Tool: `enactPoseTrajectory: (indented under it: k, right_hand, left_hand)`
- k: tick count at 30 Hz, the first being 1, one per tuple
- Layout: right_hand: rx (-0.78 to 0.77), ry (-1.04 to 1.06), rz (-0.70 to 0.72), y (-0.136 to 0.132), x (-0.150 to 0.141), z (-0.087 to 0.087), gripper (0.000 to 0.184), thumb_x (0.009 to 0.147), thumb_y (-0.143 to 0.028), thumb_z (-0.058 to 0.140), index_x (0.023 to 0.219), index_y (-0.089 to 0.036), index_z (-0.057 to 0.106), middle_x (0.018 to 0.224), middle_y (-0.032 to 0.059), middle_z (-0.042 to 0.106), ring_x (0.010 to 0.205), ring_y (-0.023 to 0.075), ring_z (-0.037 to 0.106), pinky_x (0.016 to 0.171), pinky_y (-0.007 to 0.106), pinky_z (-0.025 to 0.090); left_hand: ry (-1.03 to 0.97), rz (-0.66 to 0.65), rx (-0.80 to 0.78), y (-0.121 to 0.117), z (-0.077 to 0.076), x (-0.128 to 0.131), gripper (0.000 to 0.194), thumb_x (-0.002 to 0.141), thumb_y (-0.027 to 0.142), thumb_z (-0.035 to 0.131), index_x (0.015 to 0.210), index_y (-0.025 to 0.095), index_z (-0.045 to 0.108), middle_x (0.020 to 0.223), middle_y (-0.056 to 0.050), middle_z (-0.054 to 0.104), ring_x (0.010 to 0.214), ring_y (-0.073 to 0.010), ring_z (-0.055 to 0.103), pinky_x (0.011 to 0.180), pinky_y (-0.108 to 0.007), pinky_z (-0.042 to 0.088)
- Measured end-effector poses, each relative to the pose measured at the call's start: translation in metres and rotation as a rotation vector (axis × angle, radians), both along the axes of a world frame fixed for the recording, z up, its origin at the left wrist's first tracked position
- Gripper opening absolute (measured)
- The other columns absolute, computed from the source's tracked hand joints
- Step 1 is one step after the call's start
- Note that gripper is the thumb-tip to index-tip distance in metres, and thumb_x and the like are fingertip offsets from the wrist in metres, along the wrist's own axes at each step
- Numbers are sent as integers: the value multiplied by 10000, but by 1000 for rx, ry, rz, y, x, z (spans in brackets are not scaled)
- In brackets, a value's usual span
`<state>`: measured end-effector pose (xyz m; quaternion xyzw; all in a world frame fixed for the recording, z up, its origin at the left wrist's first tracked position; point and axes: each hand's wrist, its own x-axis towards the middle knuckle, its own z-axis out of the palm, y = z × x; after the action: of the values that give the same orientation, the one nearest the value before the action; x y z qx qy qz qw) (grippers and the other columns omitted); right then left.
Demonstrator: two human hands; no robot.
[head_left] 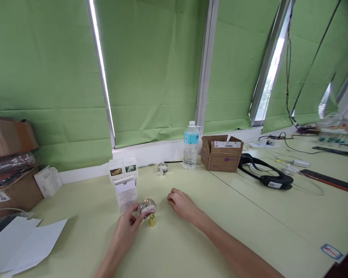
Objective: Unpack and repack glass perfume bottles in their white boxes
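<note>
- Standing upright on the pale table, a gold cap sits just in front of a round glass bottle.
- The left hand has that bottle between thumb and fingers, parted only by its width, at its left side.
- The right hand is apart from the bottle, to its right, fingers curled in; whether they hold anything I cannot tell.
- Beyond the left hand is a white box, with two picture-printed boxes behind it.
- Farther back are a second glass bottle, a water bottle and a brown carton.
- Green blinds hang behind everything.
</note>
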<state>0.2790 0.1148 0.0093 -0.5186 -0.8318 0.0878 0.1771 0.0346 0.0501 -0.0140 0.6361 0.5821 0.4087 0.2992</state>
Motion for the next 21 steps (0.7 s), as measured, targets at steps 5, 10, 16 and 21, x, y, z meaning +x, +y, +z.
enactPoseTrajectory:
  k: [5,10,16,21]
  right_hand:
    - [37,52,3,3,-2,2,283,882,-152,428,822,-179,703,902,75,674,842,184,608,754,252,392]
    - [68,72,-12,5,7,12,324,889,-167,397,749,-183,688,849,72,675,791,187,600,736,266,390]
    - [35,39,-34,11,24,17,239,854,-217,472,778,-197,697,831,71,695,764,194,607,681,266,372]
    - [-1,-13,-30,12,25,3,143,765,-188,566,810,-194,701,849,75,690,796,211,606,659,268,355]
  left_hand:
    - [24,5,-14,-3,3,0,512,809,604,523,1145,231,623,602,31,556,557,-160,493,534,-244,343]
    - [11,-1,8,-1,-1,0,510,814,596,522,1144,221,624,596,34,540,557,-154,481,535,-244,344]
    - [-7,9,13,0,-2,-1,528,803,607,529,1141,215,633,579,41,501,552,-146,463,522,-235,335]
    - [0,1,-19,-3,3,0,522,808,612,520,1141,224,628,577,43,495,553,-146,456,522,-234,332]
